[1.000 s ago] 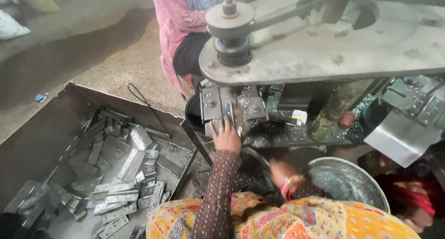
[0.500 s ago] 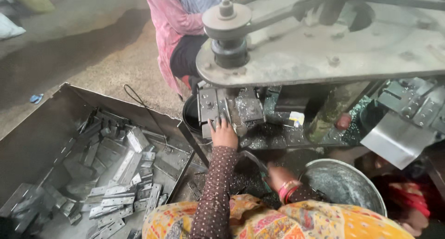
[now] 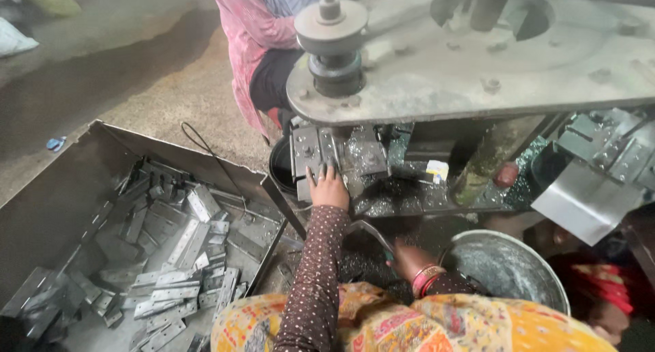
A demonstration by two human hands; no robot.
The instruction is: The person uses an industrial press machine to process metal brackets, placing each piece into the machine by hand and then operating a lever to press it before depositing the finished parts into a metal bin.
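One left hand (image 3: 329,187) is lying flat, fingers spread, holding nothing, on a metal die block (image 3: 321,157); one right hand (image 3: 408,260), grip unclear, is hovering near one round steel bowl (image 3: 508,267); countless flat hinge plates (image 3: 181,246) are filling the left tray (image 3: 75,188).

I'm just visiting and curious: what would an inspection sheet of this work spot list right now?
Surface: grey press bed strewn with shiny metal chips, under a heavy machine plate.
Job's things: metal die block on the bed; flat grey metal strips heaped in an open metal bin.
Clutter: round steel tub by the knees; bent sheet guard at right.
Grippers: left hand flat against the die block, fingers spread; right hand low beside the tub, its grip cannot be made out.
Cables: a thin dark wire loops over the bin's rim.
Surroundings: dusty concrete floor; another person in pink cloth sits behind the machine.
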